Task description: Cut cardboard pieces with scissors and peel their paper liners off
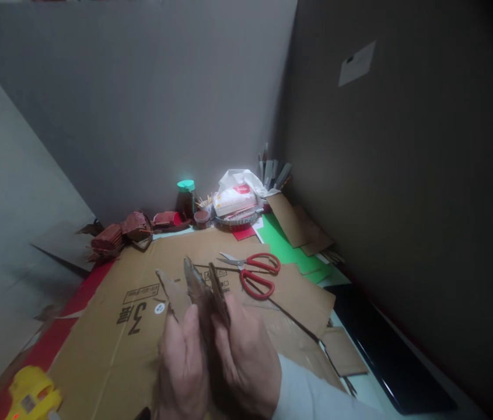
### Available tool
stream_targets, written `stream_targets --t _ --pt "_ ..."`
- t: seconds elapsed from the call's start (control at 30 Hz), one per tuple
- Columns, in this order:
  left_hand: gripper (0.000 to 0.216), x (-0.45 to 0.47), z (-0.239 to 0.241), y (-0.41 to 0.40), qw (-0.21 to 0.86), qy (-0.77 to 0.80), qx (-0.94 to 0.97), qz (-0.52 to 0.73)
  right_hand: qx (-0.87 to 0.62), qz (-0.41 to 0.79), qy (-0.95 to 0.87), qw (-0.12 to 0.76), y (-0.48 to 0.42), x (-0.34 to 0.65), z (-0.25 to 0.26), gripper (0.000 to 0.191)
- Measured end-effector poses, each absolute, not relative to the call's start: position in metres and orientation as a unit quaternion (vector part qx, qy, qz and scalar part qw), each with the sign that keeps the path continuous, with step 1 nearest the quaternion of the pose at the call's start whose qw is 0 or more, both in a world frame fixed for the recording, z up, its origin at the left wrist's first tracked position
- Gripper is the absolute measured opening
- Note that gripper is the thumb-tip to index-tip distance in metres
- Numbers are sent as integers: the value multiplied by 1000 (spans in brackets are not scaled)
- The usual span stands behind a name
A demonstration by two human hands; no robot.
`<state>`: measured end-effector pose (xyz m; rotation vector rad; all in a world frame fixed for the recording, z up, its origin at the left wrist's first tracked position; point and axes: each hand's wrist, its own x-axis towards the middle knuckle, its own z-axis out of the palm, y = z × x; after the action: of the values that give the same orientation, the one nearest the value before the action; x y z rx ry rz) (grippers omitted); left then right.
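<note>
Both hands hold a small bundle of thin cardboard strips (198, 289) upright over a flattened cardboard box (141, 274). My left hand (182, 367) is closed round the left side of the bundle, thumb up against it. On the right side, my right hand (248, 361) is wrapped round the same strips, its white sleeve showing at the bottom right. The strips' pointed ends stick up above the fingers. Red-handled scissors (252, 273) lie on the cardboard just beyond my right hand, blades pointing left.
A yellow tool (31, 396) lies at the bottom left. Along the grey wall stand reddish folded cardboard pieces (119, 236), a green-lidded jar (186, 198), a white bag with packets (235, 195) and green paper (285, 248). A black flat object (386, 350) lies at the right.
</note>
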<state>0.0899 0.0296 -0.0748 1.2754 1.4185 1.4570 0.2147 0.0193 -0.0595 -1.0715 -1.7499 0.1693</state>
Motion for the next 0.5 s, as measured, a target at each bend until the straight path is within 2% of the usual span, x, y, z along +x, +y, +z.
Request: stream_targets --t 0.1,0.23,0.37,0.5 --pt "28 96 -60 31 394 531 485 572 -471 79 -716 509 22 216 -57 16" --pt "42 102 -47 35 502 486 450 555 -505 89 -705 490 27 218 -52 18" --pt "34 100 -45 43 588 464 394 532 -531 90 -704 463 30 225 -41 22" --pt "25 97 -40 47 617 460 352 532 -539 56 -707 455 24 225 -21 21"
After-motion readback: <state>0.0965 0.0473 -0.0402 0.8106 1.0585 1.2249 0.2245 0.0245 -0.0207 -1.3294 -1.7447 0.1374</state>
